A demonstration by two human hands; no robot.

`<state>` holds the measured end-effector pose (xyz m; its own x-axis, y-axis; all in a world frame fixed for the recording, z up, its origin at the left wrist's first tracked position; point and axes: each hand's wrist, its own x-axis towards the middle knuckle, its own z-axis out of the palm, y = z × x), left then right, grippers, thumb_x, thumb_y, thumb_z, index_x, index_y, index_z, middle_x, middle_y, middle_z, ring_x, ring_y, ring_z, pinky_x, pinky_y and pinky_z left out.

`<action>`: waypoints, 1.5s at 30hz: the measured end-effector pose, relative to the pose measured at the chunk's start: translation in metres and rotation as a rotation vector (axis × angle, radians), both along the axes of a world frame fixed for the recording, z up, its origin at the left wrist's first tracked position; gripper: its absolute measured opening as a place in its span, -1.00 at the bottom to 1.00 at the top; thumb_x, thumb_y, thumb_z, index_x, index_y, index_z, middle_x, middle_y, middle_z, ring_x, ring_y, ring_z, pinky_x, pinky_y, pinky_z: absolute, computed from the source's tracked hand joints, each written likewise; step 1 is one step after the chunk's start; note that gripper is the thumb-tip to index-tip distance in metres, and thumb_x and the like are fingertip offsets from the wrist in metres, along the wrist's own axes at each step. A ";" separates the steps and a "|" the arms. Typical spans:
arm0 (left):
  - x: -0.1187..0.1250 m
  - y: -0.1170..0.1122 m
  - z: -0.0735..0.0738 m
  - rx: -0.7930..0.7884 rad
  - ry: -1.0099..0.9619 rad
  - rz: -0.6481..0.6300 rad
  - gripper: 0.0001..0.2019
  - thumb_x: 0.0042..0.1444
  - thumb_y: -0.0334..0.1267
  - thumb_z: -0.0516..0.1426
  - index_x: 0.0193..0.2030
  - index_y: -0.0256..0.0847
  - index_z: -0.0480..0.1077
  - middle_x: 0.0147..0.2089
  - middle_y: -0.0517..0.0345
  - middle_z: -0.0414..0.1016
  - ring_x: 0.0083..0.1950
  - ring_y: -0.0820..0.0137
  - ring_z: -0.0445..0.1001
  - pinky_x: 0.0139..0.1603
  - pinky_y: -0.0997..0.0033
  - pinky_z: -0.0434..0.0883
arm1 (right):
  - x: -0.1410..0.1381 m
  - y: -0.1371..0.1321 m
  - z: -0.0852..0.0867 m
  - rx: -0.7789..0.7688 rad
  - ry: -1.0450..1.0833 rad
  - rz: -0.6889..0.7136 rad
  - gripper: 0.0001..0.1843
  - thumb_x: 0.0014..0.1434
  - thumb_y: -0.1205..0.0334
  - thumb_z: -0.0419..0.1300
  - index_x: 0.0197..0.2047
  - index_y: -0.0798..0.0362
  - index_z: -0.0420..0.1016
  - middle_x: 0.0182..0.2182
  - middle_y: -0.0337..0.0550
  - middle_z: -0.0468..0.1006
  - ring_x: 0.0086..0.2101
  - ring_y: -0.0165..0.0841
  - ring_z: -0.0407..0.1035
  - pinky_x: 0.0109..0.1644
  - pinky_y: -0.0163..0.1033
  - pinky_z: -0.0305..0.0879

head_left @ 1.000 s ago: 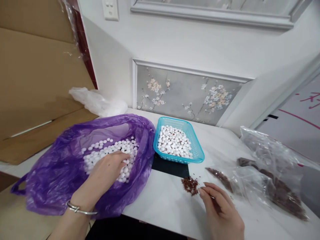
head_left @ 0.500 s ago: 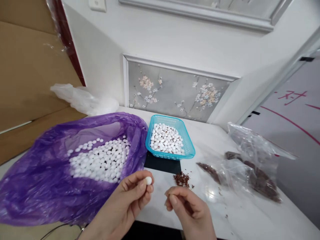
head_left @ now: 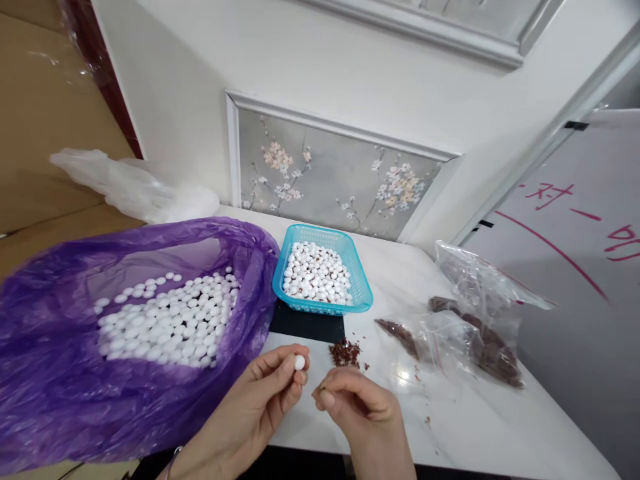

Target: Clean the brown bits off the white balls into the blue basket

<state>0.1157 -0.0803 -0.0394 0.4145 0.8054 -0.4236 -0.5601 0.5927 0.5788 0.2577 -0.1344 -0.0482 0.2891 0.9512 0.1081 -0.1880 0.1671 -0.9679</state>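
Note:
A small white ball point(head_left: 299, 362) is pinched between the thumb and fingers of my left hand point(head_left: 270, 383). Beside it, a short gap away, my right hand point(head_left: 363, 400) has its thumb and forefinger pressed together; whatever they hold is too small to make out. Just beyond the right hand lies a little heap of dark red-brown bits point(head_left: 345, 353). Many more white balls point(head_left: 165, 323) fill the open purple plastic bag point(head_left: 45, 373) at my left. A blue plastic basket point(head_left: 363, 293) behind the hands holds white balls with reddish-brown specks among them.
Clear plastic bags point(head_left: 450, 340) with dark brown contents lie on the white table point(head_left: 480, 420) at the right. A black flat piece point(head_left: 306, 325) sits in front of the basket. Crumpled clear plastic point(head_left: 130, 187) and cardboard point(head_left: 40, 127) are at the left, a whiteboard point(head_left: 575, 253) at the right.
My right hand has come slightly nearer to the left hand and the white ball. The left hand keeps its pinch. The whole scene has shifted left as the head turned.

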 end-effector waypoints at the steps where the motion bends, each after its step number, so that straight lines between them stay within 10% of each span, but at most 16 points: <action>1: 0.000 0.000 -0.001 0.011 -0.006 -0.004 -0.73 -0.24 -0.32 0.45 -0.34 -0.33 0.60 -0.39 0.18 0.52 -0.42 0.59 0.48 -0.34 0.71 0.51 | -0.001 -0.001 0.001 -0.023 0.012 0.007 -0.95 -0.02 0.28 0.40 -0.48 -0.02 0.65 -0.54 -0.26 0.52 -0.46 -0.41 0.39 -0.33 -0.37 0.34; 16: -0.002 -0.004 -0.015 0.149 -0.053 -0.101 -0.86 0.05 -0.28 0.31 -0.42 -0.31 0.50 -0.45 0.23 0.37 -0.43 0.59 0.33 -0.32 0.65 0.39 | -0.025 0.002 0.002 -0.002 0.067 -0.054 -0.86 0.03 0.39 0.32 -0.45 -0.06 0.62 -0.49 -0.33 0.57 -0.44 -0.45 0.44 -0.30 -0.43 0.38; 45: -0.002 -0.011 -0.011 0.176 0.190 0.063 -0.85 -0.17 -0.26 0.42 -0.41 -0.19 0.62 -0.33 0.16 0.58 -0.24 0.43 0.49 -0.17 0.55 0.48 | -0.025 -0.003 -0.003 0.054 -0.038 -0.122 -0.92 0.08 0.20 0.35 -0.42 -0.03 0.58 -0.39 -0.23 0.41 -0.35 -0.37 0.37 -0.27 -0.36 0.36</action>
<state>0.1136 -0.0912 -0.0507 0.2877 0.8954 -0.3399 -0.4645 0.4408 0.7681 0.2325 -0.1371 -0.0511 0.3967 0.9019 0.1709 -0.1265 0.2381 -0.9630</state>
